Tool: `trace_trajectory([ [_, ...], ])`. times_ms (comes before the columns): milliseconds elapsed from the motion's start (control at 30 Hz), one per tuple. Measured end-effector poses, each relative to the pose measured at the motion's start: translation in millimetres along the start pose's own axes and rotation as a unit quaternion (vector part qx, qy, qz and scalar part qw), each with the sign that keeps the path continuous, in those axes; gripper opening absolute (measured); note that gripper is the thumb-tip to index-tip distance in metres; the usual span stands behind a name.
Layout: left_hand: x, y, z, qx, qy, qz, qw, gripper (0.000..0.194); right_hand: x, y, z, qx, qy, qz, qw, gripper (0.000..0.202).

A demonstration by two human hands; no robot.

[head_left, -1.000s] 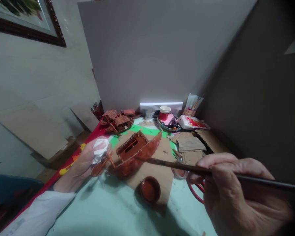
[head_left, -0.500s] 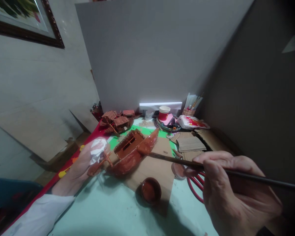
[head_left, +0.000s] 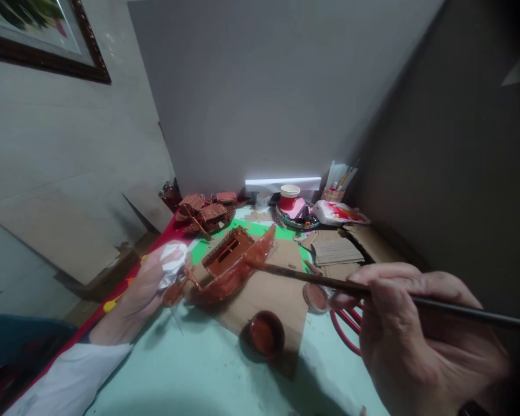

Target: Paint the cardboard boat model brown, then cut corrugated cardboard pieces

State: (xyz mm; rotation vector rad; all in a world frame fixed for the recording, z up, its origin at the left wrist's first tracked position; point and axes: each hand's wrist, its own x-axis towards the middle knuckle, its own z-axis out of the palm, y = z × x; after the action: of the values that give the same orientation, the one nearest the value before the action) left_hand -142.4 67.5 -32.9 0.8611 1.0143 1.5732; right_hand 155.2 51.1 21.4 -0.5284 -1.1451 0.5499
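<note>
A reddish-brown model boat (head_left: 223, 286) is tilted above brown cardboard, its pointed end up to the right. My left hand (head_left: 145, 286) is closed at the boat's left end, with crumpled white tissue (head_left: 172, 263) against its fingers; its exact grip on the boat is partly hidden. Between the thumb and fingers of my right hand (head_left: 416, 323) is a long dark paintbrush (head_left: 303, 278), whose tip touches the boat's side near the pointed end. A small round cup (head_left: 266, 335) of reddish-brown liquid stands on the cardboard (head_left: 281, 292) below the boat.
More brown model pieces (head_left: 212, 214) lie at the back left. Behind stand a red-and-white paper cup (head_left: 289, 198) on a round tray and a brush holder (head_left: 333, 195). Corrugated cardboard (head_left: 338, 253), a round lid (head_left: 316, 297) and red handles (head_left: 346, 332) are to the right.
My right hand has shifted slightly right, and the brush tip has moved a little along the boat's side. The boat's pointed end has moved slightly left.
</note>
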Motion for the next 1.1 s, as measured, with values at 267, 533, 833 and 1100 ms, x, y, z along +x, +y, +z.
trace_trajectory([
  [267, -1, -2, -0.4, 0.062, -0.025, 0.022, 0.997, 0.018, -10, 19, 2, -0.016, -0.035, 0.038, 0.999, 0.012],
  [533, 3, -3, -2.1, 0.073, -0.003, 0.030, 0.997, 0.025, -8, 19, -1, -0.036, -0.043, 0.056, 0.997, 0.014],
  [833, 5, -4, -1.3, 0.068, 0.029, 0.016, 0.997, 0.034, -12, 20, 5, -0.048, -0.074, 0.043, 0.995, 0.013],
  [1100, 4, -1, 2.2, 0.064, 0.038, 0.020, 0.997, 0.038, -9, 17, 3, -0.024, -0.046, 0.035, 0.998, 0.012],
])
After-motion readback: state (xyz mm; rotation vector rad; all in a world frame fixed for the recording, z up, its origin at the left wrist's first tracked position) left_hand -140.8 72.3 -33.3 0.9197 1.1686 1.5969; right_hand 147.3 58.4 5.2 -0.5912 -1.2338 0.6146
